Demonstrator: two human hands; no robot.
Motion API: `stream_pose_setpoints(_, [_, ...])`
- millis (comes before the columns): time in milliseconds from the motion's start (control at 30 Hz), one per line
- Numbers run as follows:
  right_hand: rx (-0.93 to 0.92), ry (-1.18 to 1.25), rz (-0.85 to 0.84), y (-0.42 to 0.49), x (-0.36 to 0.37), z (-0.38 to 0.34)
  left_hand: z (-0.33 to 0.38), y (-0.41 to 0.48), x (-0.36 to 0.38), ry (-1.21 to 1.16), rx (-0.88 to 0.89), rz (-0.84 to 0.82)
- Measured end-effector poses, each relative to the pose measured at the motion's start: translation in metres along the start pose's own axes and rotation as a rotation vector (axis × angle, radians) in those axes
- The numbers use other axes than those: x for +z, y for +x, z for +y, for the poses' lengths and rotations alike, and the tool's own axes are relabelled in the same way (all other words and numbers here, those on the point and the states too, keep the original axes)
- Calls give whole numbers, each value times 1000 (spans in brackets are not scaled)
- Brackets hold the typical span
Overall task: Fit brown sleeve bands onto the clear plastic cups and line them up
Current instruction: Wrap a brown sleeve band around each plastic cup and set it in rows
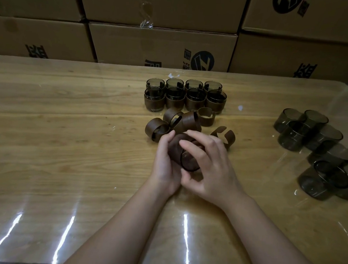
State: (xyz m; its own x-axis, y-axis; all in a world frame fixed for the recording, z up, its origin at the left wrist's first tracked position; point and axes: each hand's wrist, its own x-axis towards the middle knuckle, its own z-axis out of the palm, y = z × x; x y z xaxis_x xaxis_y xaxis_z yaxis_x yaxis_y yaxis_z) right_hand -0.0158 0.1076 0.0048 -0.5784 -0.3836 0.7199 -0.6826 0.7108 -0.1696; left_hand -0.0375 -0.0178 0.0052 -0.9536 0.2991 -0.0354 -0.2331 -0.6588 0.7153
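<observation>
Wooden table (66,124) under a glossy clear sheet, stacked cartons (160,46) behind.

Bare cups (316,150): loose heap well apart on the right, several on their sides. Risk: a careless reach sets them rolling on the slick sheet.

Finished cups (185,95): two rows of four, touching, far centre. Risk: setting the next one down hard shoves the row crooked.

Loose sleeve bands (182,122): tangled pile between the rows and the hands, just beside the knuckles. Risk: a knuckle scatters them.

Left hand (166,166): fingers curled round the band side of the held cup. Right hand (210,165): fingers draped over it, thumb under; both grasp it.

Held cup (189,164): lifted off the table, near centre, between both palms. Brown band (175,146) looks partly on, at the far end. Risk: pushed unevenly it seats skewed, or the cut-out tab catches; squeezing could pop the smooth cup out.

Orientation: cup lies tipped, not upright. Open rim faces toward the person; long axis runs far-left to near-right, base away.
</observation>
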Motion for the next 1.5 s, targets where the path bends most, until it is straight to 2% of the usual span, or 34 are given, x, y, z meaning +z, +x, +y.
stream_pose_setpoints(67, [32,9,23,0,0,1,-2,0,2,33,-12,1])
stream_pose_setpoints(167, [136,40,91,0,3,-1,-9,1,4,248,11,57])
stream_pose_setpoints(267, [261,62,129,0,5,-3,-14,-1,10,505,124,116])
stream_pose_setpoints(400, [414,64,124,0,7,-6,-17,0,11,652,306,173])
stream_pose_setpoints(600, [759,641,135,5,8,-13,-21,-3,9,800,368,243])
stream_pose_setpoints(700, [1076,961,-33,8,8,-10,-20,0,7,805,346,298])
stream_pose_setpoints(800, [1182,1064,-117,8,7,-2,-22,0,7,826,348,286])
stream_pose_setpoints(933, [1048,897,-12,5,10,-7,-19,0,7,794,309,218])
stream_pose_setpoints(1033, [811,738,71,4,11,-7,-15,2,8,694,270,180])
stream_pose_setpoints(1267, [417,257,73,-1,6,0,-12,0,7,529,269,130])
stream_pose_setpoints(1400, [150,141,50,-2,1,7,-9,-2,8,468,250,169])
stream_pose_setpoints(1500, [63,96,74,-1,3,5,-9,-5,8,400,217,91])
